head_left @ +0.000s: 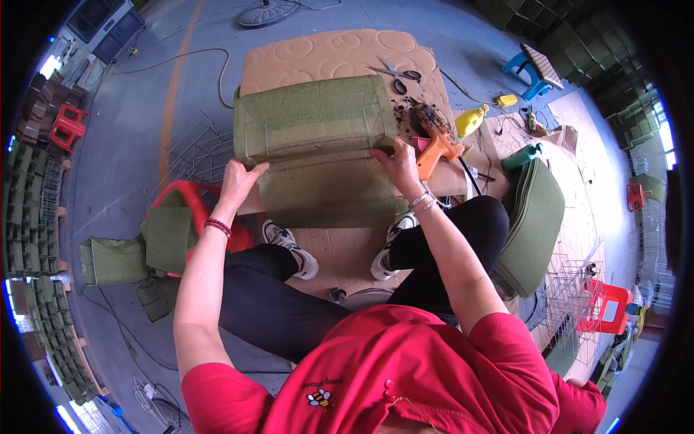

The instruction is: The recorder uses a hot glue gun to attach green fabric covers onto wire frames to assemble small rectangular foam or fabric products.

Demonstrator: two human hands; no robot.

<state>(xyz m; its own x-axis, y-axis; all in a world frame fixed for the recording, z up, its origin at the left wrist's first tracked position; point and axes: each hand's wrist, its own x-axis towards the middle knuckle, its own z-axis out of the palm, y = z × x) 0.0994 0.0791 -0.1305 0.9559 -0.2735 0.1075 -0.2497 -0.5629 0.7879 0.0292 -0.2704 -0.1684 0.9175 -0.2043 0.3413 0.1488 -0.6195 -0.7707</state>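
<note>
A green fabric sheet [329, 192] lies over a thin wire frame [318, 123] in front of me, its near part hanging past the table's edge above my shoes. My left hand [240, 182] pinches the sheet's left edge, thumb pointing inward. Opposite it, my right hand [401, 168] grips the right edge with thumb and fingers closed. Just right of that hand rests an orange glue gun [437, 150], its nozzle end dark with residue. Scissors [397, 74] lie spread beyond the sheet on the cardboard-covered table [325, 50].
A yellow bottle [471, 121] and a teal bottle [522, 157] are at the right, near a stack of green sheets [535, 224]. Wire frames [195, 155] and a red stool [170, 202] stand left. More wire frames [567, 293] sit lower right; a blue stool [533, 72] is farther off.
</note>
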